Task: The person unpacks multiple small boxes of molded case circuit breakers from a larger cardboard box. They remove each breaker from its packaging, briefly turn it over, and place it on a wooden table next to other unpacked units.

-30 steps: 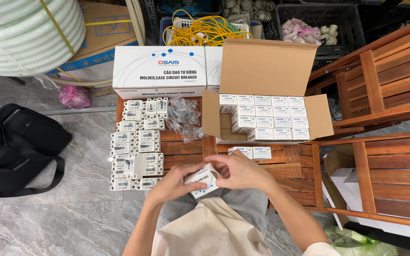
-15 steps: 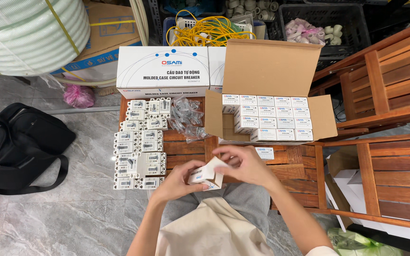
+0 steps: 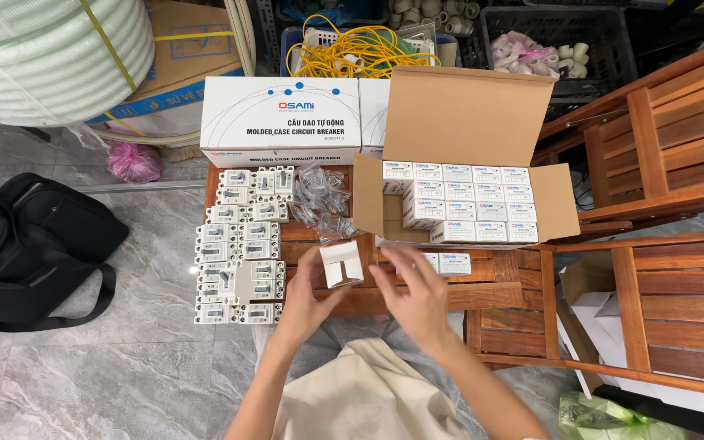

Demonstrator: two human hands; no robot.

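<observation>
My left hand point(image 3: 307, 295) holds a small white carton point(image 3: 341, 263) upright over the wooden slatted table point(image 3: 417, 297), its top flap open. My right hand point(image 3: 419, 295) hovers just right of the carton, fingers spread and holding nothing. Left of my hands, several white circuit breakers point(image 3: 239, 244) lie in rows on the table. Behind the carton is a heap of small clear plastic bags point(image 3: 321, 200). An open brown cardboard box point(image 3: 466, 122) at the back right is packed with several small white cartons point(image 3: 470, 204). Two more small cartons point(image 3: 443, 262) lie in front of it.
A large white printed box point(image 3: 280, 122) stands at the table's back. A black backpack point(image 3: 30, 244) lies on the grey floor at left, under a white hose coil point(image 3: 42, 57). Wooden chairs point(image 3: 662, 171) crowd the right. Yellow cable point(image 3: 352, 45) and a pink bag point(image 3: 134, 160) are behind.
Both hands were on the small carton, working its flap. Now my right hand has come off it and the left hand alone holds it, lifted slightly forward.
</observation>
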